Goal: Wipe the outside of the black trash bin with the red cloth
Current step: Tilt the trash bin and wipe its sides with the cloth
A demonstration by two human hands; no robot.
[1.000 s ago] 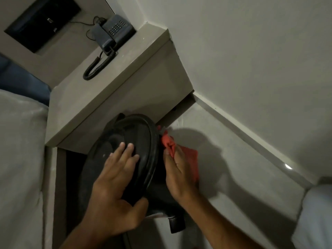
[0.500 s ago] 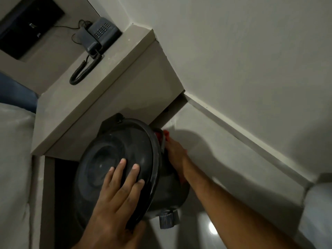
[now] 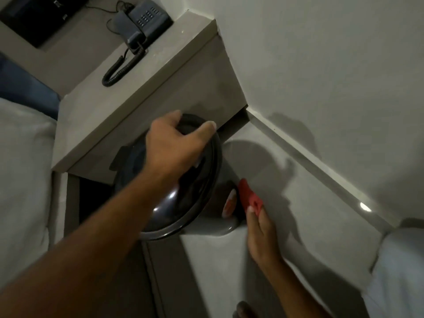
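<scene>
- One black trash bin (image 3: 183, 198), one red cloth (image 3: 251, 198) and two bare hands were in view.
- The bin stood on the floor beside the bedside shelf (image 3: 128, 106), tipped so its lid faced near-left and its long axis ran toward the far-right wall.
- The left hand (image 3: 176, 145) clenched the lid's far rim, covering part of it.
- The right hand (image 3: 261, 232) pinched the cloth against the bin's right side; most of the cloth was hidden.
- One corded telephone (image 3: 144, 21) sat on the shelf, far left.
- The bin's base was hard to make out.
</scene>
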